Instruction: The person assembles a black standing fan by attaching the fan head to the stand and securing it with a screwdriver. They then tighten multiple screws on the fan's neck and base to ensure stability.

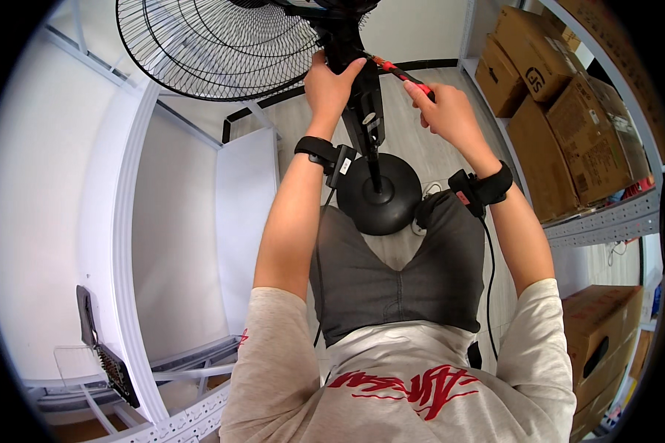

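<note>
Blk round plastic-look fan base [366, 215]: smooth, semi-gl. Blk curved metal-wire fan guard [222, 59]. Red/blk slim plast. tool handle [400, 72].

Spreads out underfoot as a pale grey, plank-patterned floor [405, 133], carrying the round black base [380, 214] of a pedestal fan [363, 114], set flat near the middle of the view. Runs along the right as a pale, perforated metal shelf [606, 221], loaded with brown cardboard boxes [543, 159] packed close together. Cannot tell, toward the back, boxes set on the shelf from boxes stacked on others.
</note>
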A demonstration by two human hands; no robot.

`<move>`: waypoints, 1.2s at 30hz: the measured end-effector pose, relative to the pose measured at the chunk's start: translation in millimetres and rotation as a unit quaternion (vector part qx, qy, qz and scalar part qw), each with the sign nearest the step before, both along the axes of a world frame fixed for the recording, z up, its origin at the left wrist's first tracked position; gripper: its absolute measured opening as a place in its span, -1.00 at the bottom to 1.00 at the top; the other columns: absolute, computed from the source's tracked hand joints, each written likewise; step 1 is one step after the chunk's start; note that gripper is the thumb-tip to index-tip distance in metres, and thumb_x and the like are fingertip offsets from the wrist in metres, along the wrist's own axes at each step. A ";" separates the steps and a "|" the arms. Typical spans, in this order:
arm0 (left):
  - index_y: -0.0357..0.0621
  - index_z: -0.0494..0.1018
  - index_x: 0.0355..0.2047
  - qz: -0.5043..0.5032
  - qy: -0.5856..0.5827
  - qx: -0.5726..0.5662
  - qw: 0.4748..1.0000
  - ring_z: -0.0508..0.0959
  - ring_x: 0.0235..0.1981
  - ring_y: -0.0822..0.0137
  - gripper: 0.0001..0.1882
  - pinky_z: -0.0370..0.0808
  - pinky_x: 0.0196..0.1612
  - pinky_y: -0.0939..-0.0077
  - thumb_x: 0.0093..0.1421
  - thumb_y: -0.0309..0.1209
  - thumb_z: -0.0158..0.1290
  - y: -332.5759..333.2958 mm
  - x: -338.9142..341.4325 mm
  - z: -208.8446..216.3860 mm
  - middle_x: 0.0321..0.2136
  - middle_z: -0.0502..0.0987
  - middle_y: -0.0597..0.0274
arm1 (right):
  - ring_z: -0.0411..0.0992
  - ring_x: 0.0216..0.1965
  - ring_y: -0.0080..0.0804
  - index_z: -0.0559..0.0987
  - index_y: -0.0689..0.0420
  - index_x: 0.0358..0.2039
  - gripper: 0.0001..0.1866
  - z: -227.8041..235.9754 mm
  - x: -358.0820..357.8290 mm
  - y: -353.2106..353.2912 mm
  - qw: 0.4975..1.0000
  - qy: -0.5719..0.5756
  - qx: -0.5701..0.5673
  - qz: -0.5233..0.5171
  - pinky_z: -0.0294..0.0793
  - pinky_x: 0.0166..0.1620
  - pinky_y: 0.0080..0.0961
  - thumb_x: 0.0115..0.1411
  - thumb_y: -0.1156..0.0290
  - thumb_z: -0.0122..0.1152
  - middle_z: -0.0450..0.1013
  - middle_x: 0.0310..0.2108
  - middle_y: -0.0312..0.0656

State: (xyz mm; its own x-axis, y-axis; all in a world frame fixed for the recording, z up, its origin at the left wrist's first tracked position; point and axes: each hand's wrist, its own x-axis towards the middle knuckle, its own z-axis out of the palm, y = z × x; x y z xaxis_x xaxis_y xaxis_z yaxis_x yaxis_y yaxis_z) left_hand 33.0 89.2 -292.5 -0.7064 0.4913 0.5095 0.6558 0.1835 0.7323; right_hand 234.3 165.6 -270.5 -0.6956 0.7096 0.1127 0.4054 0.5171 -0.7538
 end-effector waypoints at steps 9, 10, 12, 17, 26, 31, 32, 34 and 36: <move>-0.32 0.44 -0.13 0.009 0.007 -0.005 1.000 0.61 -0.34 -0.01 -0.33 0.51 -0.26 0.25 -0.09 -0.03 0.31 3.1 -3.1 -3.3 -0.39 0.60 -0.05 | 0.23 -0.74 -0.57 0.34 0.13 -0.53 -0.51 -4.9 -1.9 20.5 0.942 0.110 -0.311 0.064 0.12 -0.64 -0.54 0.29 -0.07 0.01 0.22 -0.77 -0.37; -0.32 0.44 -0.13 0.011 0.005 -0.007 1.000 0.61 -0.34 -0.02 -0.33 0.51 -0.26 0.24 -0.09 -0.03 0.31 2.5 -2.0 -1.8 -0.39 0.60 -0.05 | 0.28 -0.72 -0.44 0.35 0.14 -0.52 -0.52 -8.7 -3.3 15.9 0.992 0.098 -0.081 0.026 0.17 -0.63 -0.47 0.28 -0.04 0.04 0.27 -0.76 -0.30; -0.33 0.44 -0.13 0.013 0.000 -0.010 1.000 0.61 -0.34 -0.02 -0.32 0.51 -0.27 0.24 -0.09 -0.03 0.31 1.3 0.1 1.4 -0.40 0.60 -0.05 | 0.38 -0.69 -0.18 0.37 0.18 -0.50 -0.54 -14.4 -4.0 2.6 0.922 0.059 0.379 -0.054 0.28 -0.61 -0.33 0.26 0.00 0.08 0.35 -0.73 -0.16; -0.33 0.44 -0.13 0.007 0.005 0.001 1.000 0.61 -0.36 0.01 -0.34 0.51 -0.27 0.25 -0.08 -0.04 0.31 1.7 -2.7 -2.5 -0.42 0.60 -0.03 | 0.41 -0.60 0.02 0.40 0.22 -0.51 -0.58 -13.0 -2.5 0.3 0.960 0.077 0.267 -0.038 0.34 -0.54 -0.17 0.28 0.10 0.06 0.41 -0.69 -0.04; -0.32 0.43 -0.12 0.003 0.009 0.009 1.000 0.61 -0.38 0.02 -0.35 0.51 -0.27 0.27 -0.07 -0.06 0.31 0.3 -3.9 -4.9 -0.43 0.60 -0.02 | 0.42 -0.57 0.09 0.37 0.25 -0.41 -0.63 -10.7 -4.4 -5.0 0.967 0.064 0.244 -0.037 0.34 -0.49 -0.09 0.28 0.16 0.07 0.42 -0.65 0.02; -0.31 0.44 -0.13 0.012 0.009 0.001 1.000 0.61 -0.36 0.02 -0.36 0.51 -0.26 0.27 -0.08 -0.06 0.32 1.5 -1.9 -2.4 -0.41 0.60 -0.02 | 0.41 -0.57 0.09 0.34 0.26 -0.31 -0.65 -12.8 -3.7 -4.2 0.951 0.150 0.269 -0.034 0.35 -0.50 -0.14 0.24 0.19 0.14 0.44 -0.62 0.03; -0.31 0.44 -0.13 0.011 0.003 -0.004 1.000 0.61 -0.35 0.02 -0.36 0.51 -0.26 0.28 -0.08 -0.07 0.32 1.2 -1.5 -1.0 -0.41 0.60 -0.03 | 0.41 -0.58 0.08 0.35 0.25 -0.32 -0.64 -13.0 -3.5 -5.4 0.954 0.164 0.249 -0.034 0.35 -0.50 -0.15 0.23 0.18 0.15 0.44 -0.62 0.03; -0.31 0.44 -0.13 0.008 -0.004 -0.004 1.000 0.61 -0.35 0.01 -0.37 0.51 -0.26 0.28 -0.08 -0.08 0.32 0.5 0.2 0.7 -0.40 0.60 -0.03 | 0.41 -0.58 0.07 0.39 0.25 -0.36 -0.63 -13.8 -3.5 -5.5 0.965 0.160 0.204 -0.044 0.35 -0.50 -0.17 0.22 0.14 0.16 0.43 -0.63 0.03; -0.31 0.44 -0.14 0.007 -0.007 0.003 1.000 0.61 -0.34 0.01 -0.37 0.51 -0.26 0.28 -0.08 -0.08 0.32 -0.9 1.5 1.1 -0.40 0.60 -0.04 | 0.41 -0.59 0.06 0.44 0.26 -0.43 -0.59 -15.4 -4.9 -4.5 0.979 0.123 0.151 -0.059 0.35 -0.49 -0.18 0.22 0.09 0.15 0.42 -0.66 0.02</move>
